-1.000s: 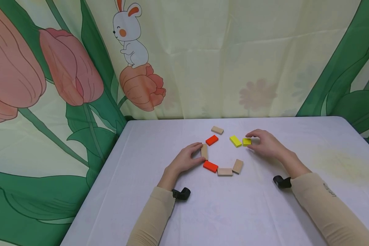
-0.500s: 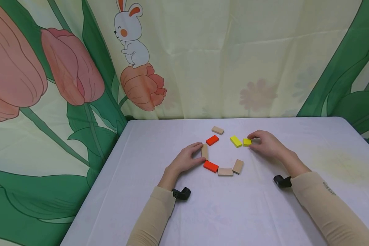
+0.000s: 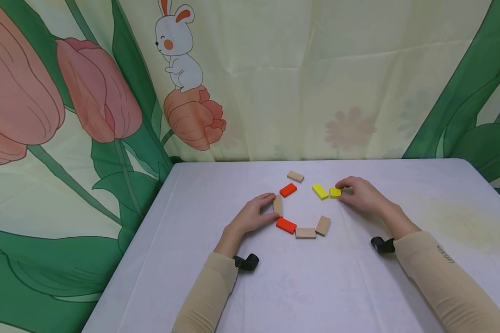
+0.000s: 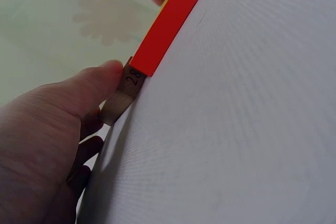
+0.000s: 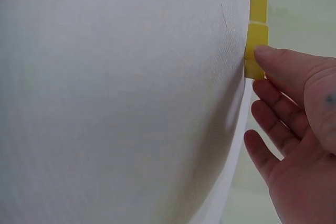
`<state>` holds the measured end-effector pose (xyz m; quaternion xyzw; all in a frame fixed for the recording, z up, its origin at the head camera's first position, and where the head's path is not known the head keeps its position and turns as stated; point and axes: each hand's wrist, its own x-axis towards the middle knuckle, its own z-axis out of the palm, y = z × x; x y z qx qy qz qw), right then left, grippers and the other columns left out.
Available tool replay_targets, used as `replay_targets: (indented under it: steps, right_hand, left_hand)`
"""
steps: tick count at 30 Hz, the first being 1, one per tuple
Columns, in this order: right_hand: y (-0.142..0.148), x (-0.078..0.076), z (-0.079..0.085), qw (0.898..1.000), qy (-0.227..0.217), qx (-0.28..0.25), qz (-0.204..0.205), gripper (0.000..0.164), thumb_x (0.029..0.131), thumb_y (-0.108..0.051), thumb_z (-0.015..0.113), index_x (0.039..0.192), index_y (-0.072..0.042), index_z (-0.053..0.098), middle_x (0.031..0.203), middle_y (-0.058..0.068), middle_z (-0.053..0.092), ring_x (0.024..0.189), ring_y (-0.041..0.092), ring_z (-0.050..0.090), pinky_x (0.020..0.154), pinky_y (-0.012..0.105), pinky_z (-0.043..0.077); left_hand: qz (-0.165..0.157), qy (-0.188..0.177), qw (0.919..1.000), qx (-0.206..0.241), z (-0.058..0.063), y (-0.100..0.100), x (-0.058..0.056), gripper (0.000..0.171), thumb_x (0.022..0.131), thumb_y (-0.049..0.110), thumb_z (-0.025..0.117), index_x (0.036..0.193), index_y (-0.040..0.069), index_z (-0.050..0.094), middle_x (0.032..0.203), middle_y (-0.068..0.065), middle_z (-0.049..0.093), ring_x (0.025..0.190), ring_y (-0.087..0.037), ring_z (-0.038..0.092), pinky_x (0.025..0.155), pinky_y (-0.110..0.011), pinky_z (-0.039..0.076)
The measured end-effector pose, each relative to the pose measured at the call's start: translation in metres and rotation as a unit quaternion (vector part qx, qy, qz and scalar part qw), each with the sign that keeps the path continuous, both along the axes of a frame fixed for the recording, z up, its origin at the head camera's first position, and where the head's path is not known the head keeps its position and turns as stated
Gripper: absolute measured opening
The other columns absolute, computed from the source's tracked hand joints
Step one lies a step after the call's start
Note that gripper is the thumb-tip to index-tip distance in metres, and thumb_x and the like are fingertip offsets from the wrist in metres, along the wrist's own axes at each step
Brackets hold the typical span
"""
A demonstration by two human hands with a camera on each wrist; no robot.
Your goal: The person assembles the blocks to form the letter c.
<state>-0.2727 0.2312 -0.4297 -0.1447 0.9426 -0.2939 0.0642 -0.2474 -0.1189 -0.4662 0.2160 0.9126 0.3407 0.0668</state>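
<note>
In the head view my left hand [image 3: 253, 215] holds a plain wooden block [image 3: 278, 204] by its two ends, thumb at the near end and fingers at the far one. Dark markings like "28" show on that block in the left wrist view, where a red block [image 4: 165, 32] adjoins it. My right hand [image 3: 361, 195] pinches a yellow block [image 3: 335, 193] between thumb and fingers. Just left of this lies another yellow block [image 3: 320, 191], its corner close to the pinched one. The right wrist view shows my thumb [image 5: 273, 59] on the yellow block's side.
The blocks form a broken ring on the white-covered table [image 3: 250, 286]. Two wooden blocks, one at front [image 3: 306, 233] and one at right [image 3: 322, 225], follow the near red block. A far red block [image 3: 288, 190] and another wooden block [image 3: 295, 176] lie behind. A printed curtain [image 3: 275, 83] hangs beyond.
</note>
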Motion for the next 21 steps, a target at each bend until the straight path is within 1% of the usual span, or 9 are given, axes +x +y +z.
replay_targets:
  steps: [9, 21]
  right_hand:
    - [-0.0007, 0.0035, 0.0010, 1.000, -0.010, -0.006, -0.003, 0.039, 0.094, -0.005, 0.069, 0.130, 0.007, 0.059, 0.129, 0.027, 0.057, 0.123, 0.045, 0.047, 0.107, 0.064, 0.036]
    - [0.0028, 0.0081, -0.0011, 1.000, -0.002, -0.023, 0.005, 0.038, 0.094, -0.006, 0.069, 0.129, 0.006, 0.059, 0.130, 0.026, 0.057, 0.125, 0.045, 0.047, 0.109, 0.065, 0.033]
  left_hand:
    - [0.001, 0.000, 1.0000, -0.001, -0.0012, 0.0000, -0.0004, 0.066, 0.095, 0.040, 0.071, 0.151, 0.014, 0.049, 0.155, -0.001, 0.045, 0.144, -0.020, 0.037, 0.116, -0.039, 0.033]
    - [0.000, -0.001, 1.0000, 0.000, 0.0007, 0.0001, 0.0004, 0.066, 0.095, 0.039, 0.071, 0.151, 0.013, 0.049, 0.155, -0.001, 0.045, 0.144, -0.019, 0.036, 0.116, -0.038, 0.032]
